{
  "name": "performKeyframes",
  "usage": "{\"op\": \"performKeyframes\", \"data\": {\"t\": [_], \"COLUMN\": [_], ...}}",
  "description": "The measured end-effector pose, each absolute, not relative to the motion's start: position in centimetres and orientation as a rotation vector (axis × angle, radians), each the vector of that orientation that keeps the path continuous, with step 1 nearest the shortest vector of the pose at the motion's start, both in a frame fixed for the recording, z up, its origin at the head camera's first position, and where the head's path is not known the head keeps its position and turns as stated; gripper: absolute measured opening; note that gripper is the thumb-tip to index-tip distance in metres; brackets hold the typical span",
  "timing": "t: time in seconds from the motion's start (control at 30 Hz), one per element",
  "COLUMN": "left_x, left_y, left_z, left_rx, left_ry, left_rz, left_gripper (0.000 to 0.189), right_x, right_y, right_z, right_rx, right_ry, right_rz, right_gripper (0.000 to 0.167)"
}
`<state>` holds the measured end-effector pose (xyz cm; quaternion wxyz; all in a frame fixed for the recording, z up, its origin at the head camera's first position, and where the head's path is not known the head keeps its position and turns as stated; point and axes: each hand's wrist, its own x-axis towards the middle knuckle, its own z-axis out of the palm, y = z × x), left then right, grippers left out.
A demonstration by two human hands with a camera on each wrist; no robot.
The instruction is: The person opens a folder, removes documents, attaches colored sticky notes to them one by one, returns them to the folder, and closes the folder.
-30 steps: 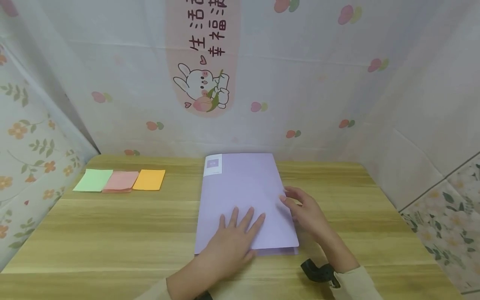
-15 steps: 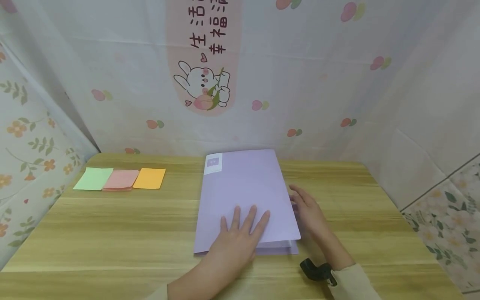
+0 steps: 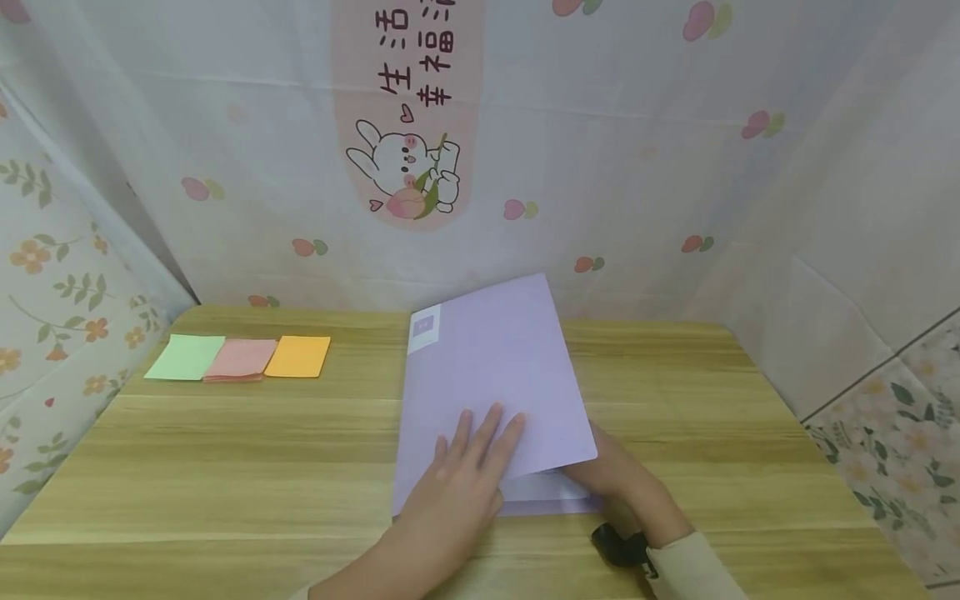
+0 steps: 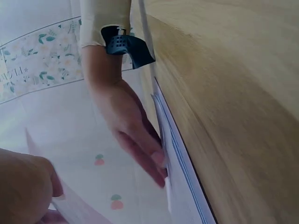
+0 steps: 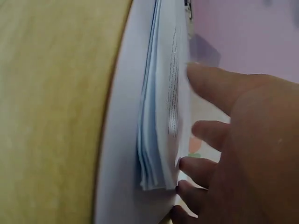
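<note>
A light purple folder with a white label at its upper left lies on the table, its cover tilted partway up along the right side. My left hand rests on the lower part of the cover, fingers straight. Under the raised cover reaches my right hand, its fingers hidden in the head view. In the right wrist view its spread fingers touch the edge of several printed white sheets inside. The left wrist view shows the right hand flat beside these sheets, with the cover lifted away from them.
Green, pink and orange sticky-note pads lie in a row at the table's back left. A printed curtain hangs behind the wooden table. A dark wrist device sits by the right sleeve.
The cover's right side has risen, showing white sheets beneath it. My right hand has moved from the folder's right edge leftward and down, in under the cover. The left hand stays on the cover.
</note>
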<state>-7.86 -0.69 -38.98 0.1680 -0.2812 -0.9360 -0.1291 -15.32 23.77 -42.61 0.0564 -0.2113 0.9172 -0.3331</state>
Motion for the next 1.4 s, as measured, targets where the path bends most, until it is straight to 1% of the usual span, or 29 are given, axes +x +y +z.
{"op": "performKeyframes", "data": {"t": [0.1, 0.2, 0.27, 0.37, 0.43, 0.53, 0.6, 0.77, 0.9, 1.03, 1.1, 1.2, 1.3, 1.4], "left_x": [-7.6, -7.1, -6.8, -6.4, -6.2, -5.8, -5.6, -5.3, -4.8, -4.7, -4.7, -4.6, -4.5, -4.3], "left_y": [-1.2, -1.8, -2.2, -2.8, -3.3, -4.1, -4.7, -6.0, -7.0, -8.1, -8.6, -9.4, -10.3, -11.2], "left_z": [-39.0, -38.9, -38.8, -38.7, -38.6, -38.4, -38.2, -37.9, -37.5, -37.6, -37.8, -38.2, -38.5, -38.4], "left_rx": [-0.771, -0.762, -0.756, -0.748, -0.721, -0.671, -0.642, -0.619, -0.545, -0.526, -0.496, -0.377, -0.244, -0.138], "left_ry": [-2.602, -2.567, -2.547, -2.506, -2.484, -2.462, -2.424, -2.321, -2.372, -2.348, -2.315, -2.310, -2.326, -2.323], "left_rz": [-0.399, -0.468, -0.519, -0.560, -0.561, -0.593, -0.642, -0.756, -0.855, -1.007, -1.063, -1.118, -1.189, -1.276], "left_gripper": [0.082, 0.084, 0.085, 0.084, 0.084, 0.087, 0.088, 0.087, 0.095, 0.098, 0.091, 0.072, 0.049, 0.044], "right_x": [-15.5, -15.5, -15.4, -15.1, -14.9, -14.5, -14.2, -13.5, -13.1, -12.8, -12.6, -12.4, -12.3, -12.3], "right_y": [23.3, 23.3, 23.4, 23.5, 23.6, 23.5, 23.5, 23.9, 24.3, 24.5, 24.6, 24.8, 25.0, 25.3], "right_z": [-42.6, -42.5, -42.2, -41.9, -41.8, -41.9, -42.0, -41.9, -41.7, -41.5, -41.4, -41.4, -41.4, -41.3], "right_rx": [-0.629, -0.716, -0.807, -0.843, -0.806, -0.703, -0.667, -0.634, -0.636, -0.639, -0.636, -0.624, -0.608, -0.594], "right_ry": [2.807, 2.853, 2.882, 2.918, 2.907, 2.883, 2.868, 2.889, 2.915, 2.924, 2.920, 2.915, 2.908, 2.907], "right_rz": [-0.952, -0.851, -0.747, -0.584, -0.523, -0.482, -0.483, -0.463, -0.416, -0.407, -0.407, -0.401, -0.393, -0.386], "right_gripper": [0.046, 0.054, 0.053, 0.052, 0.054, 0.062, 0.065, 0.064, 0.064, 0.062, 0.062, 0.061, 0.060, 0.058]}}
